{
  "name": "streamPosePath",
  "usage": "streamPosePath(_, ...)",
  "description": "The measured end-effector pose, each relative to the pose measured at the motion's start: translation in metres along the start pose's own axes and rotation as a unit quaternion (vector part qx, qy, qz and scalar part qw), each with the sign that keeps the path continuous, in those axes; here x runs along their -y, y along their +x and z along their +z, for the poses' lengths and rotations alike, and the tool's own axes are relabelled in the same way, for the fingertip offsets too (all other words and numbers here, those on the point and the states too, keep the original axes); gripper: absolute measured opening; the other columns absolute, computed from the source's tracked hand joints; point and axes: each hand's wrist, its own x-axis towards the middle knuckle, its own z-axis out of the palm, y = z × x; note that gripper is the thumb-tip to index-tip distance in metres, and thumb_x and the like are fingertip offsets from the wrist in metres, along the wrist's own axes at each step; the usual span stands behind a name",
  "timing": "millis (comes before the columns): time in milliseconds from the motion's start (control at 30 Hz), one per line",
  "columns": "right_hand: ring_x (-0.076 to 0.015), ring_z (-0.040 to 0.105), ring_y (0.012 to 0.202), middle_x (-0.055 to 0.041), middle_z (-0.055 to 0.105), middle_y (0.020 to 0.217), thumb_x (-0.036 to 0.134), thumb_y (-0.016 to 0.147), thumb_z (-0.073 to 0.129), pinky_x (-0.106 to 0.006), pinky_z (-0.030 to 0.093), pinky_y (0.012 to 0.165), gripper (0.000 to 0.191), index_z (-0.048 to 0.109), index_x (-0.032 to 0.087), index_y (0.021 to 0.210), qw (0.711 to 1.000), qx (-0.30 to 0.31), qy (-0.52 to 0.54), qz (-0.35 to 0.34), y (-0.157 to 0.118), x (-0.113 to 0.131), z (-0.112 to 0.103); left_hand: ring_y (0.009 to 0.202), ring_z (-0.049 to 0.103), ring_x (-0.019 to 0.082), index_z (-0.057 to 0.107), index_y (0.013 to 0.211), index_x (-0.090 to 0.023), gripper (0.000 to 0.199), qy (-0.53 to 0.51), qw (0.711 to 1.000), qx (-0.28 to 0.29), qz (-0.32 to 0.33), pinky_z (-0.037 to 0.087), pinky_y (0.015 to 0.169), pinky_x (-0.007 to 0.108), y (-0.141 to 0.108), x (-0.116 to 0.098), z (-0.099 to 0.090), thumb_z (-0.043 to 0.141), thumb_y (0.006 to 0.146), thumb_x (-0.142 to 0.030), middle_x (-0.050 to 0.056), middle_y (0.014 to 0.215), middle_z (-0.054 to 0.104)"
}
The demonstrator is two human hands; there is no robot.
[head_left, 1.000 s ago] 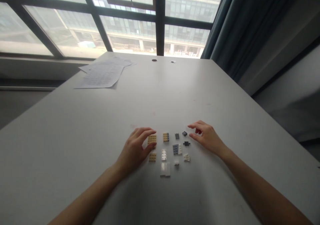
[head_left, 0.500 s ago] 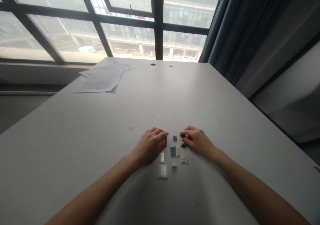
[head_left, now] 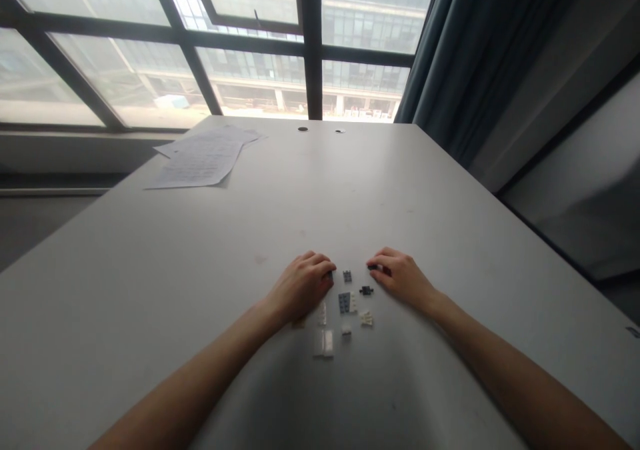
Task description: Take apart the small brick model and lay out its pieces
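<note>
My left hand (head_left: 306, 283) curls with thumb and fingertips around a small grey building brick (head_left: 331, 275), mostly hidden by the fingers. To its right, my right hand (head_left: 400, 273) pinches a small black piece (head_left: 372, 267). Between the hands lies a small grey studded brick (head_left: 347, 276). Nearer me are a blue-grey studded plate (head_left: 345, 303) and a white studded piece (head_left: 353, 302) side by side. Below the right fingertips sits a black piece with side pegs (head_left: 367, 291). Cream pieces (head_left: 367, 318) lie closer to me.
A clear studded strip (head_left: 323, 313), flat clear and white pieces (head_left: 328, 343) and a small grey-white brick (head_left: 347, 331) lie nearest me on the white table (head_left: 280, 223). Printed papers (head_left: 200, 160) rest at the far left, before the window. A blue curtain (head_left: 450, 57) hangs at right.
My right hand has moved slightly right and away from me with the black piece, clearing the pegged black piece below it. My left hand stays around the grey brick. The view has shifted slightly.
</note>
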Motion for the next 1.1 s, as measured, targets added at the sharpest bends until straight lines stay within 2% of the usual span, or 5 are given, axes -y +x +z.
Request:
streamPosePath(167, -0.0134, 0.059, 0.068, -0.0025, 0.066, 0.090, 0.019, 0.081, 0.060, -0.027, 0.047, 0.072, 0.014, 0.072, 0.020, 0.089, 0.997, -0.055, -0.027, 0.051, -0.003, -0.027, -0.016, 0.097, 0.058, 0.022, 0.069, 0.099, -0.019, 0.021, -0.003, 1.000, -0.005, -0.015, 0.047, 0.092, 0.037, 0.026, 0.016, 0.003, 0.057, 0.081, -0.018, 0.005, 0.104, 0.069)
streamPosePath(300, -0.0156, 0.059, 0.071, -0.0037, 0.065, 0.087, 0.021, 0.082, 0.058, -0.029, 0.047, 0.074, 0.014, 0.071, 0.019, 0.088, 0.990, -0.113, -0.054, 0.060, -0.003, -0.044, -0.018, 0.095, 0.059, 0.022, 0.069, 0.098, -0.018, 0.023, -0.004, 1.000, -0.015, -0.009, 0.047, 0.092, 0.037, 0.058, 0.022, 0.013, 0.055, 0.079, -0.017, 0.005, 0.102, 0.069)
streamPosePath(567, -0.0177, 0.060, 0.072, -0.0060, 0.069, 0.091, 0.020, 0.081, 0.056, -0.032, 0.047, 0.076, 0.018, 0.067, 0.017, 0.094, 0.977, -0.176, -0.079, 0.090, 0.003, -0.054, -0.014, 0.095, 0.059, 0.023, 0.067, 0.105, -0.018, 0.030, -0.029, 0.999, -0.012, 0.022, 0.048, 0.089, 0.036, 0.109, -0.004, 0.039, 0.059, 0.076, -0.015, 0.005, 0.101, 0.070)
streamPosePath(733, -0.0185, 0.060, 0.072, -0.0063, 0.069, 0.092, 0.021, 0.081, 0.056, -0.033, 0.047, 0.076, 0.019, 0.066, 0.017, 0.096, 0.972, -0.188, -0.088, 0.107, 0.005, -0.055, -0.015, 0.099, 0.058, 0.023, 0.060, 0.116, -0.018, 0.040, -0.048, 0.998, -0.015, 0.021, 0.047, 0.089, 0.035, 0.119, -0.016, 0.048, 0.061, 0.076, -0.016, 0.005, 0.107, 0.069)
streamPosePath(1100, -0.0187, 0.059, 0.073, -0.0062, 0.069, 0.094, 0.021, 0.082, 0.055, -0.033, 0.046, 0.078, 0.020, 0.066, 0.017, 0.099, 0.974, -0.181, -0.106, 0.091, 0.011, -0.056, -0.013, 0.099, 0.059, 0.023, 0.061, 0.113, -0.019, 0.037, -0.069, 0.997, -0.034, 0.015, 0.048, 0.090, 0.037, 0.119, -0.020, 0.051, 0.064, 0.077, -0.020, 0.005, 0.107, 0.068)
